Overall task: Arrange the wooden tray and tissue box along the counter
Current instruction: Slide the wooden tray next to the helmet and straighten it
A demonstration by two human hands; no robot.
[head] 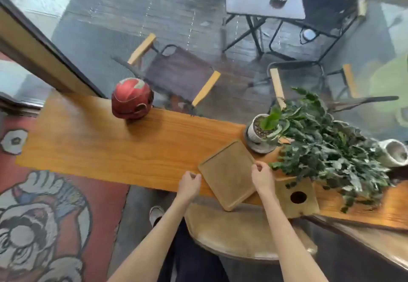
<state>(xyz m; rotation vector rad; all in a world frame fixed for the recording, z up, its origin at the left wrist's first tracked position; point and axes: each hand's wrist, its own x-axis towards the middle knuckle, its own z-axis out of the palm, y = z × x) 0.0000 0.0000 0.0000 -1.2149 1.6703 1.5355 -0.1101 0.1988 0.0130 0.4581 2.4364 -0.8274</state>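
A flat wooden tray (228,174) lies skewed on the orange wooden counter (106,147), one corner jutting over the near edge. My left hand (190,183) pinches its left edge. My right hand (262,174) pinches its right edge near the far corner. A wooden tissue box (297,197) with a round hole in its top sits just right of the tray, partly under plant leaves and behind my right wrist.
A red helmet (131,99) rests on the counter's far left part. A white potted plant (261,132) stands just beyond the tray, and a large leafy plant (331,144) spreads over the right. A round wooden stool (242,235) is below the counter edge. Glass lies behind the counter.
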